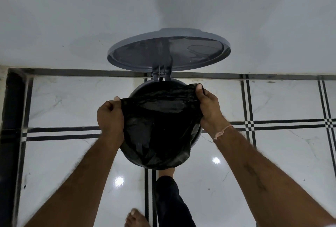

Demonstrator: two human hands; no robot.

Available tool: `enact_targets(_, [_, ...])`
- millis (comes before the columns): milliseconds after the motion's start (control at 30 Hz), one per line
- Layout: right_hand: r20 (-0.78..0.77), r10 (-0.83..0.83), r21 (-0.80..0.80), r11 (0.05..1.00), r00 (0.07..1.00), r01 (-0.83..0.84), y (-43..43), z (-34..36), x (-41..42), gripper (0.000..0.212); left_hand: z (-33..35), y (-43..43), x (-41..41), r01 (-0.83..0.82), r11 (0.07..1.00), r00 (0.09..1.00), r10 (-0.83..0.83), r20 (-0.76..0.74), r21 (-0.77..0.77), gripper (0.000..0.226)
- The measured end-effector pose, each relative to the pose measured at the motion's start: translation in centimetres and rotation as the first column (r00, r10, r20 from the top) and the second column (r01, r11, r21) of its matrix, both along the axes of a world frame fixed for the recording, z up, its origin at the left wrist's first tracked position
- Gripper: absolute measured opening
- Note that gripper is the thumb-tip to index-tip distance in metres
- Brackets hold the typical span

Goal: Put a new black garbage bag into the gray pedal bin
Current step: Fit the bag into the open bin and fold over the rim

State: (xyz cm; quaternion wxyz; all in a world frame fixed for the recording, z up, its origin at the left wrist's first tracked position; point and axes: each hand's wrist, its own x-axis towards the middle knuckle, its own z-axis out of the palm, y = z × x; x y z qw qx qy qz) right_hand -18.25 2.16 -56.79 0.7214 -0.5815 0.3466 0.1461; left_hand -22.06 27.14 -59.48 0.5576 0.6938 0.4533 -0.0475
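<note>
Black garbage bag (160,126): mouth stretched left-right over gray pedal bin (197,136). Your left hand (110,116), right hand (209,106) each clench bag edge. Lid (169,48) up, far side.

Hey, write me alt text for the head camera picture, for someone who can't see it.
Seen from above, a person's left hand and right hand stretch the mouth of a black garbage bag over a gray pedal bin whose round lid stands open against a white wall. One foot reaches under the bin's front, on glossy marble floor tiles.
</note>
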Motion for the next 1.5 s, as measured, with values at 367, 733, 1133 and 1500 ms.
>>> enact_targets(367, [0.171,0.257,-0.076,0.966,0.951,-0.247,0.3,0.0,0.5,0.028,3.1,-4.0,2.6,0.677,0.715,0.667,-0.697,0.263,0.177,0.041])
enact_targets(733, [0.055,0.124,0.149,0.98,0.991,-0.131,0.3,-0.5,2.9,0.012,1.5,-1.5,3.1,0.215,0.892,0.974,-0.166,0.155,-0.397,0.024])
enact_targets(1133, [0.188,0.408,-0.309,0.888,0.893,-0.341,0.0,-2.0,3.2,0.026,0.5,-0.6,4.2,0.395,0.862,0.916,-0.342,0.21,-0.319,0.023])
enact_targets(1500, [0.052,0.612,-0.628,0.635,0.789,-0.451,-1.0,-4.3,5.0,0.035,-2.3,-0.4,7.6,0.043,0.991,0.998,-0.038,0.043,-0.123,0.028])
